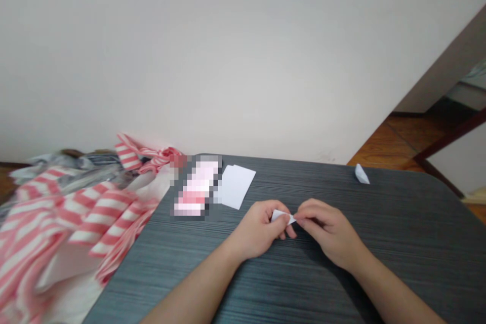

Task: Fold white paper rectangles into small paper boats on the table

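Above the dark wood-grain table, a small folded piece of white paper is held between both hands. My left hand grips its wider part, thumb on top and fingers beneath. At the paper's pointed right end, my right hand pinches the tip between thumb and fingertips. Part of the paper is covered by the left thumb. Flat white sheets lie beyond my left hand. A second small folded white paper piece rests near the table's far right edge.
A pixelated pink and white rectangular item lies at the table's far left. Red-and-white striped cloth and grey fabric are heaped left of the table. A pale wall runs behind it, with wooden floor at right.
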Available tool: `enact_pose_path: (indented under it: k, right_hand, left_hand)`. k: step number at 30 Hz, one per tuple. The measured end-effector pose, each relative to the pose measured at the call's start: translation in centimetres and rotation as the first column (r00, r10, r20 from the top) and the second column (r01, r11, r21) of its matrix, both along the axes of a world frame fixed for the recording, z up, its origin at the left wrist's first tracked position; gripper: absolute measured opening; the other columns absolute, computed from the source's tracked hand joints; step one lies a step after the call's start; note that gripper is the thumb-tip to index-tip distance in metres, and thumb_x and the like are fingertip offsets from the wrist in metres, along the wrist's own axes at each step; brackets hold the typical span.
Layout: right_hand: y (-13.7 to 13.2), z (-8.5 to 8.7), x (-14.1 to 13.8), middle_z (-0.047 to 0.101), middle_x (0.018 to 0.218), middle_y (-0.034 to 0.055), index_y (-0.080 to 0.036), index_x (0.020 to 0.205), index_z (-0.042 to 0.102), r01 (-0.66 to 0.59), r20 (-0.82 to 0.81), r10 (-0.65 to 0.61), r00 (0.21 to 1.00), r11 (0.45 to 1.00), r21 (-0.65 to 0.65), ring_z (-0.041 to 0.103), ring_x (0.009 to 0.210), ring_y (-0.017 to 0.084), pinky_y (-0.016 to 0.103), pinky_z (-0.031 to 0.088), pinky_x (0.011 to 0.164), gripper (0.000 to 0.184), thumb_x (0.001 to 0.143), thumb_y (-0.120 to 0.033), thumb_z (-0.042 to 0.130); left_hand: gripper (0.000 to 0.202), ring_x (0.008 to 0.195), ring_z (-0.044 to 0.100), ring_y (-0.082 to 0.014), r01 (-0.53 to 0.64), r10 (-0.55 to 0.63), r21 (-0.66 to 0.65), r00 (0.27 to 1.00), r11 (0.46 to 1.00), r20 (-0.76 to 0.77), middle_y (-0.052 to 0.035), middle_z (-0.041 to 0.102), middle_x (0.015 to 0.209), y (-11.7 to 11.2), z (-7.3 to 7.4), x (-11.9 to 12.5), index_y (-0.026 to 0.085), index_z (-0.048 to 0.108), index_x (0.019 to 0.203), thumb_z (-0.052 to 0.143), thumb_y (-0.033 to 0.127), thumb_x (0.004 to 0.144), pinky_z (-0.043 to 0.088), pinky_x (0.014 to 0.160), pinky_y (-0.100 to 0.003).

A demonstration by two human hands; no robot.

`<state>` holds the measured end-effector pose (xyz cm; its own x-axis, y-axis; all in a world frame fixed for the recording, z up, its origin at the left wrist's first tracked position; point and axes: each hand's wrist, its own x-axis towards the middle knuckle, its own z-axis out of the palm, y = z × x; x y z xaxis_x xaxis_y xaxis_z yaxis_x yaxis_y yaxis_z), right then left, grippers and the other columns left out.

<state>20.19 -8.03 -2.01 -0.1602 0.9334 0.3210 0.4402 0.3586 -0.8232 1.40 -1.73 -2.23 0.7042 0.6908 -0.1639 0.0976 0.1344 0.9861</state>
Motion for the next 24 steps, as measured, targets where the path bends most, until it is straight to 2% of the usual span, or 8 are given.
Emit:
enact_pose_path:
  k: [24]
  right_hand:
    - [-0.17,0.07,0.04,0.066,0.085,0.0039,-0.021,0.086,0.068,-0.015,0.096,0.010,0.995,0.998,0.054,0.063,0.079,0.015,0.026,0.048,0.073,0.019,0.095,-0.013,0.053]
  left_hand:
    - [0.017,0.059,0.058,-0.0119,0.011,-0.011,0.020,1.000,1.000,0.003,-0.0063,0.071,0.070,0.04,-0.10,0.04,0.013,0.062,0.082,0.057,0.028,0.087,0.044,0.058,-0.023]
